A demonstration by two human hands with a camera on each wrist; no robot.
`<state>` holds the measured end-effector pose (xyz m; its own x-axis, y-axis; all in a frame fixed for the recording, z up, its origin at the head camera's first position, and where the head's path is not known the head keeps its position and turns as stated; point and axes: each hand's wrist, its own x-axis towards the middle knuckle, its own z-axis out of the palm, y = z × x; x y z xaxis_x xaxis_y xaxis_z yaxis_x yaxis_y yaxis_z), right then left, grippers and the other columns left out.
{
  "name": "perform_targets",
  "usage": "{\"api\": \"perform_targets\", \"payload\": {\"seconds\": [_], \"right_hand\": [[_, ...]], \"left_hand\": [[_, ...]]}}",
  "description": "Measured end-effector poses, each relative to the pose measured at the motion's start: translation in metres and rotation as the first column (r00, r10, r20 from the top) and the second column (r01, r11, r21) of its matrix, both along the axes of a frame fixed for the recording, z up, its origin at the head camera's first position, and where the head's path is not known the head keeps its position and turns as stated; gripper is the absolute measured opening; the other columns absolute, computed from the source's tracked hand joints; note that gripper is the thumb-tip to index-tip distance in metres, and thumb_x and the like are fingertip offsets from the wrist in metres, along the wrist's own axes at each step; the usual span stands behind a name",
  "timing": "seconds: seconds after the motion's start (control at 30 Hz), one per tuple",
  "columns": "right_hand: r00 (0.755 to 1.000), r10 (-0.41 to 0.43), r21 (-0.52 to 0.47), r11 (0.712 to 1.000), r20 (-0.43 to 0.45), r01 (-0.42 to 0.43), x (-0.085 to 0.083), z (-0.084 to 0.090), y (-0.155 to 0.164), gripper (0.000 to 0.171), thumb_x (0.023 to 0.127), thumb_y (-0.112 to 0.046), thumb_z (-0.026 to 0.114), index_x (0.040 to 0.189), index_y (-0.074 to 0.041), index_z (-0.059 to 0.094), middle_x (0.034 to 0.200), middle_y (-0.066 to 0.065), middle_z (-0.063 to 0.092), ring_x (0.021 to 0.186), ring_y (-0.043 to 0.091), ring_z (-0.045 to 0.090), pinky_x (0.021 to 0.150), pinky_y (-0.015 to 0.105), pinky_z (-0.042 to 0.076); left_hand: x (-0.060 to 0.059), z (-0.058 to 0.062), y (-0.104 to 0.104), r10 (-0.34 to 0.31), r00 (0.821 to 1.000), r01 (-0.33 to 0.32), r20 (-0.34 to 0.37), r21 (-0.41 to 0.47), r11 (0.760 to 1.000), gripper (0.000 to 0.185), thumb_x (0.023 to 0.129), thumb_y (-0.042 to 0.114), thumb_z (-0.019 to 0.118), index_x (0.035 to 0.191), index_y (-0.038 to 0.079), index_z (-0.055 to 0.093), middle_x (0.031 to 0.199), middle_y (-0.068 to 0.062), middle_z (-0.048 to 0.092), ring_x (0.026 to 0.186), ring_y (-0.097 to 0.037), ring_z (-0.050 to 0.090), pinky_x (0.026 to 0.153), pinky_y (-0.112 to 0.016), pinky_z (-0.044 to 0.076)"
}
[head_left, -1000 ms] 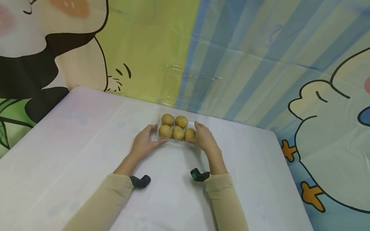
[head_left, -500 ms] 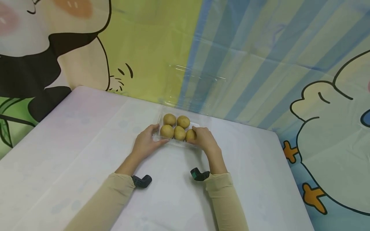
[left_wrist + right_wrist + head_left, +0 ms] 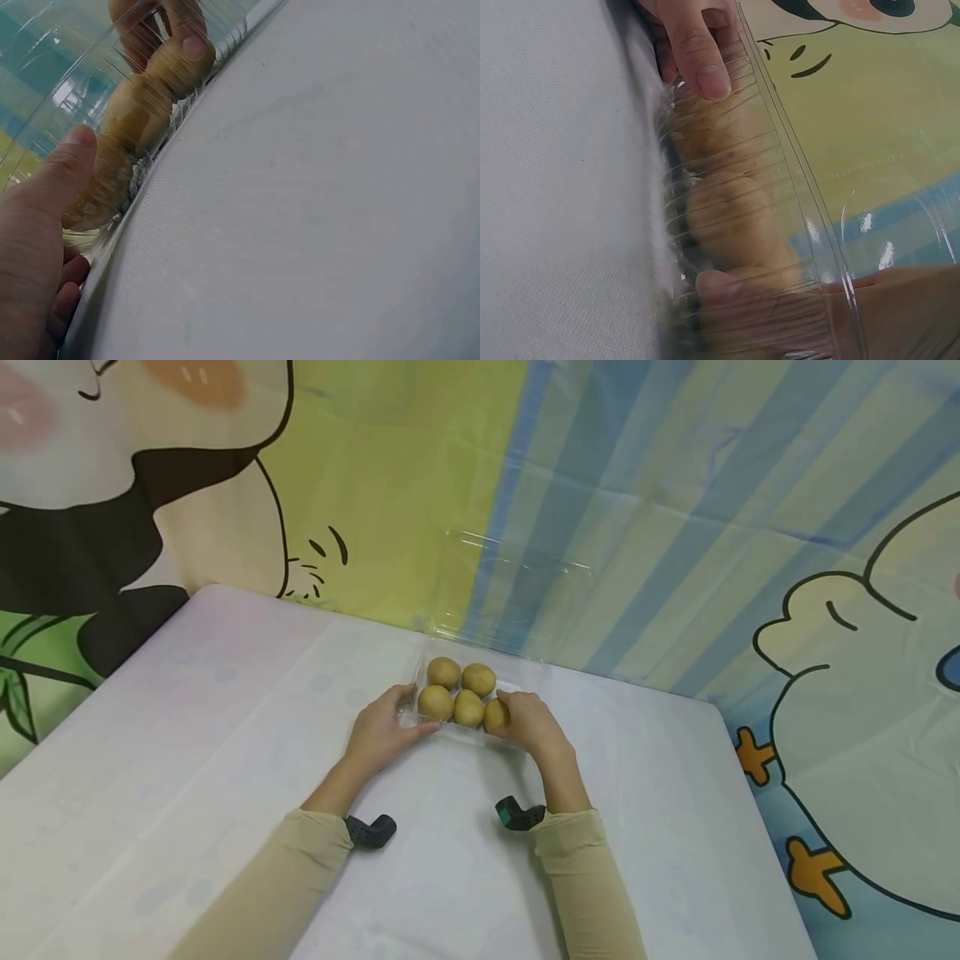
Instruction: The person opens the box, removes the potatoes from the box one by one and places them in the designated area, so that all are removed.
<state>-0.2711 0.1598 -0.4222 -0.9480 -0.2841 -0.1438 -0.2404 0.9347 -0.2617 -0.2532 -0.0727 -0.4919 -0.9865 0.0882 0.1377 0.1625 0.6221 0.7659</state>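
Note:
A clear plastic box (image 3: 531,677) with its lid (image 3: 517,593) raised sits near the table's back edge, holding several round yellow-brown potatoes (image 3: 468,708). My left hand (image 3: 378,728) grips the front left corner, thumb on the front wall and fingers around the left side. Inside the box, my right hand (image 3: 534,720) holds the front right potato (image 3: 496,716) between thumb and fingers. Through the clear wall, the left wrist view shows the right thumb on that potato (image 3: 180,67). In the right wrist view, the left thumb (image 3: 714,81) presses the wall's far end.
A white cloth covers the table (image 3: 420,877). Directly behind the box hangs a printed curtain (image 3: 645,527), and the lid stands upright in front of it. A black wrist device (image 3: 371,832) is worn at each cuff.
My right hand has moved from the box's right side inward, and its fingers have closed around the front right potato. My left hand keeps its grip on the box.

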Motion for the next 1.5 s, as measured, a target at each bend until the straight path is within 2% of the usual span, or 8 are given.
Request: {"api": "perform_targets", "payload": {"seconds": [0.2, 0.43, 0.6, 0.97, 1.27, 1.43, 1.5], "right_hand": [[1.000, 0.001, 0.003, 1.000, -0.022, -0.001, 0.000, 0.001, 0.003, 0.045, 0.074, -0.023, 0.072, 0.115, -0.010, 0.059, 0.094, 0.003, 0.064, 0.082, 0.018, 0.054, 0.074, 0.032, 0.045], [0.998, 0.009, -0.012, 1.000, -0.064, -0.010, -0.003, -0.002, 0.004, 0.038, 0.072, -0.023, 0.072, 0.107, -0.011, 0.063, 0.087, 0.003, 0.064, 0.077, 0.018, 0.054, 0.070, 0.031, 0.045], [0.997, -0.006, -0.016, 1.000, -0.077, 0.005, -0.006, -0.004, 0.002, 0.054, 0.070, -0.030, 0.075, 0.117, -0.009, 0.059, 0.098, 0.006, 0.065, 0.088, 0.019, 0.058, 0.077, 0.033, 0.047], [0.995, -0.041, -0.077, 0.996, -0.094, 0.034, -0.001, -0.002, 0.001, 0.068, 0.068, -0.033, 0.078, 0.126, -0.008, 0.052, 0.115, 0.010, 0.061, 0.106, 0.024, 0.056, 0.093, 0.035, 0.045], [0.987, -0.103, -0.152, 0.985, -0.121, 0.084, 0.003, -0.002, 0.005, 0.075, 0.067, -0.034, 0.079, 0.130, -0.009, 0.048, 0.119, 0.010, 0.059, 0.108, 0.024, 0.054, 0.092, 0.036, 0.046], [0.980, -0.093, -0.166, 0.984, -0.177, 0.063, 0.003, -0.005, 0.010, 0.075, 0.067, -0.035, 0.078, 0.130, -0.009, 0.048, 0.120, 0.009, 0.058, 0.108, 0.023, 0.055, 0.092, 0.036, 0.046], [0.975, -0.088, -0.180, 0.982, -0.206, 0.051, 0.003, -0.006, 0.012, 0.074, 0.067, -0.035, 0.078, 0.130, -0.009, 0.048, 0.118, 0.007, 0.059, 0.102, 0.021, 0.056, 0.087, 0.034, 0.048]], "left_hand": [[-0.001, -0.002, 0.002, -0.001, 1.000, 0.001, 0.003, -0.002, 1.000, 0.087, 0.066, 0.064, 0.065, 0.131, 0.011, 0.043, 0.131, -0.007, 0.052, 0.120, -0.026, 0.048, 0.100, -0.043, 0.038], [-0.002, -0.002, 0.001, -0.005, 1.000, 0.005, -0.014, -0.006, 1.000, 0.088, 0.065, 0.066, 0.064, 0.131, 0.011, 0.044, 0.129, -0.008, 0.053, 0.119, -0.026, 0.049, 0.099, -0.043, 0.039], [-0.003, -0.002, -0.002, 0.002, 1.000, -0.002, -0.027, -0.011, 1.000, 0.085, 0.066, 0.063, 0.066, 0.131, 0.011, 0.044, 0.128, -0.008, 0.054, 0.118, -0.026, 0.050, 0.098, -0.044, 0.040], [-0.003, -0.004, -0.005, -0.002, 1.000, 0.001, -0.024, -0.028, 1.000, 0.087, 0.066, 0.065, 0.064, 0.131, 0.011, 0.043, 0.129, -0.008, 0.053, 0.118, -0.027, 0.049, 0.098, -0.044, 0.040], [-0.003, -0.005, -0.004, -0.008, 1.000, 0.008, -0.026, -0.024, 1.000, 0.091, 0.065, 0.068, 0.062, 0.132, 0.010, 0.042, 0.129, -0.009, 0.053, 0.119, -0.028, 0.049, 0.098, -0.044, 0.039], [-0.003, -0.007, -0.003, -0.014, 0.999, 0.014, -0.028, -0.024, 1.000, 0.091, 0.065, 0.068, 0.062, 0.132, 0.009, 0.042, 0.129, -0.010, 0.053, 0.118, -0.029, 0.049, 0.099, -0.044, 0.039], [-0.002, -0.007, -0.002, -0.016, 0.999, 0.015, -0.029, -0.021, 1.000, 0.090, 0.065, 0.067, 0.062, 0.132, 0.009, 0.042, 0.129, -0.010, 0.053, 0.119, -0.029, 0.049, 0.099, -0.044, 0.039]]}}
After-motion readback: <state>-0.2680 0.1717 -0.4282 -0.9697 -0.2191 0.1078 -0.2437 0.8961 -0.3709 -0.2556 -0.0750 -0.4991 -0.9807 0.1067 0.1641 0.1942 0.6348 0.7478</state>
